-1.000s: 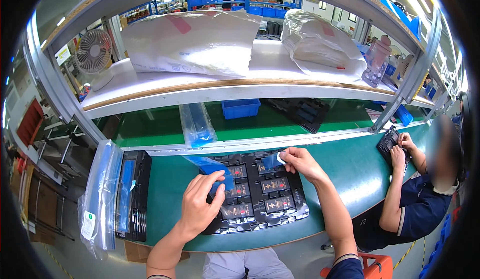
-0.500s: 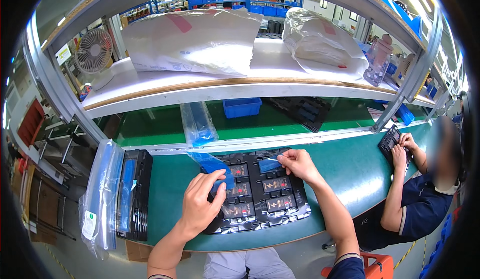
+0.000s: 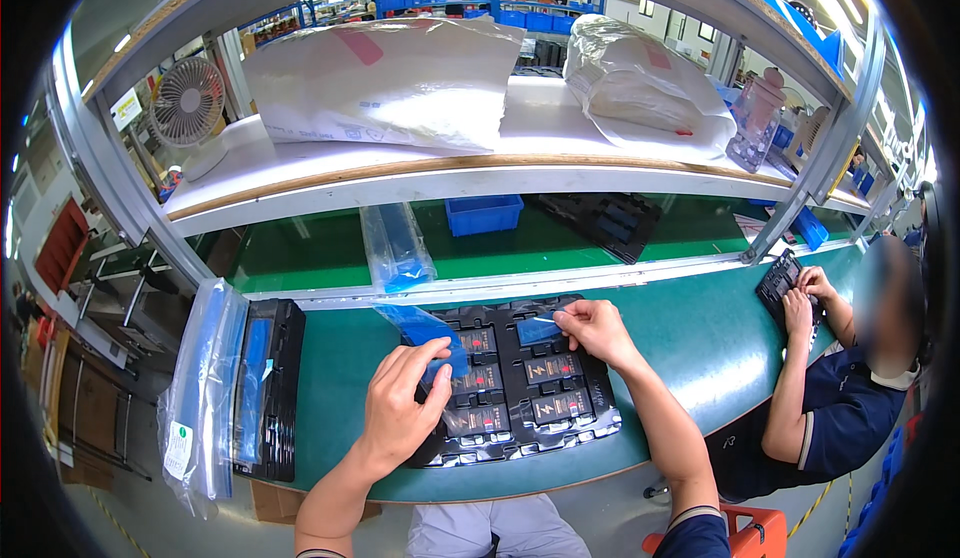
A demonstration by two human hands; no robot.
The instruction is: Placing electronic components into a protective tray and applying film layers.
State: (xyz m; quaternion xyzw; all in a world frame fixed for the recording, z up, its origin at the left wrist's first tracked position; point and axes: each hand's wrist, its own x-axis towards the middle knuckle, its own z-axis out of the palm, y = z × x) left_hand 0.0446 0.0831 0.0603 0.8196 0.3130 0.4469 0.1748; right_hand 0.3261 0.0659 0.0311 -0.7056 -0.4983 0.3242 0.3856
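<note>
A black plastic tray (image 3: 512, 448) lies in front of me with several flat black batteries (image 3: 553, 368) set in its pockets. My left hand (image 3: 402, 398) holds a strip of blue film (image 3: 415, 323) between thumb and fingers, over the tray's left column. At the far right pocket, my right hand (image 3: 597, 330) pinches the edge of a small blue film piece (image 3: 538, 331). That piece covers the battery in this pocket, and I cannot tell how much of it sticks. Part of the left column is hidden beneath the strip.
To the left stand a black tray stack (image 3: 285, 388) and a clear bag (image 3: 200, 388). Behind are bagged blue film (image 3: 398, 248), a blue bin (image 3: 484, 216) and a raised shelf (image 3: 400, 173). A co-worker (image 3: 840, 408) sits at the right, hands on another black tray (image 3: 775, 288).
Almost nothing differs. My right hand has shifted very slightly at the film's edge; the left hand and its strip stay in place.
</note>
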